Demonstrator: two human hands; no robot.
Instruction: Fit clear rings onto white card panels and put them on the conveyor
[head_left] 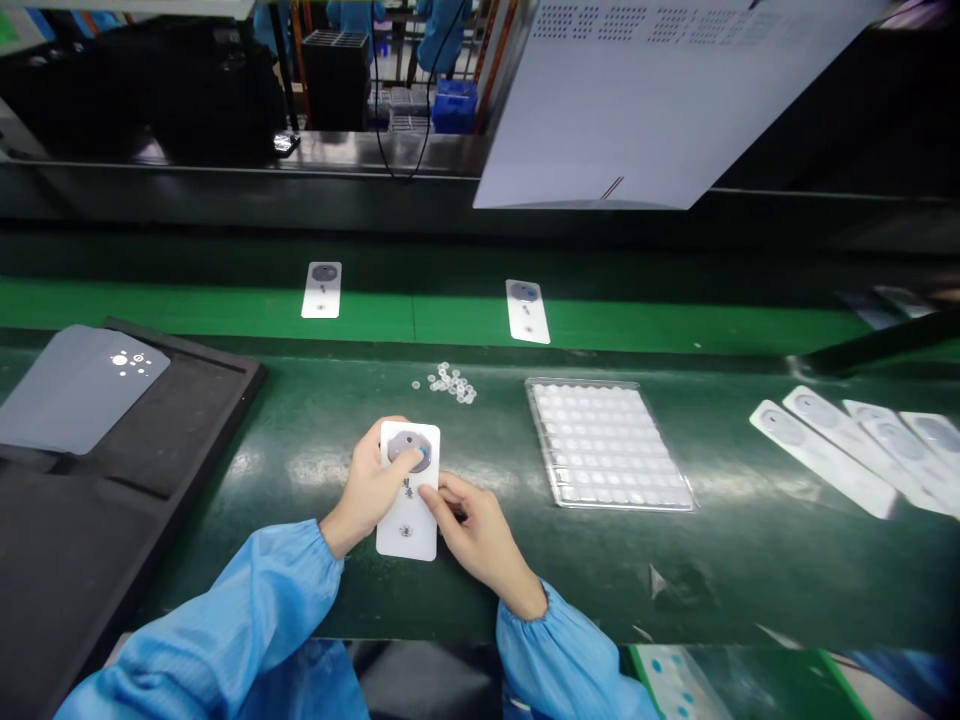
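Observation:
Both hands hold a white phone back cover (406, 510) upright above the green bench, its grey round camera area (401, 442) at the top and small dark markings below. My left hand (371, 488) grips it from the left, thumb pressed on the camera area beside a small blue spot. On the right edge, my right hand (474, 525) is closed with its thumb on the cover's front; its other fingers are partly hidden behind. Just beyond the hands lies a loose pile of small clear round pieces (454, 384).
A clear tray (551, 465) of white round pieces stands to the right. Several similar covers (821, 455) lie fanned out farther right. Two more covers (321, 290) rest on the green strip behind. At left, a grey sheet (82, 390) lies on a black tray (217, 400). A white panel (600, 110) hangs overhead.

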